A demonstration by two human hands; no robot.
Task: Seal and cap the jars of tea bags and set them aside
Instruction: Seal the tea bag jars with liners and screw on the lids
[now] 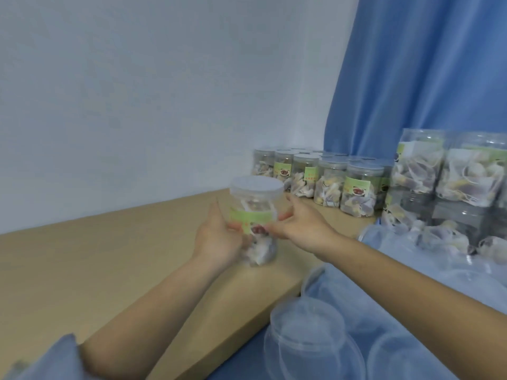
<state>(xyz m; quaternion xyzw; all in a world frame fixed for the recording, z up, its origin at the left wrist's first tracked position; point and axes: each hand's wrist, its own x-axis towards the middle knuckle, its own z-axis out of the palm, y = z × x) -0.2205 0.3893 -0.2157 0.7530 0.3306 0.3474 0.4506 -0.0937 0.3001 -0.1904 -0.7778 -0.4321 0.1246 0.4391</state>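
A clear plastic jar of tea bags (256,215) with a green label and a clear cap (256,186) on top is held upright above the brown table (109,259). My left hand (219,237) cups its lower left side. My right hand (299,226) grips its right side, fingers across the label. A group of several capped jars (323,176) stands at the table's far right corner. Uncapped jars of tea bags (450,171) are stacked in clear wrapping at the right.
Loose clear caps (307,338) lie in a clear plastic bag at the lower right on a blue surface. A blue curtain (428,64) hangs behind the jars. A pale wall backs the table. A blue sleeve shows at the lower left.
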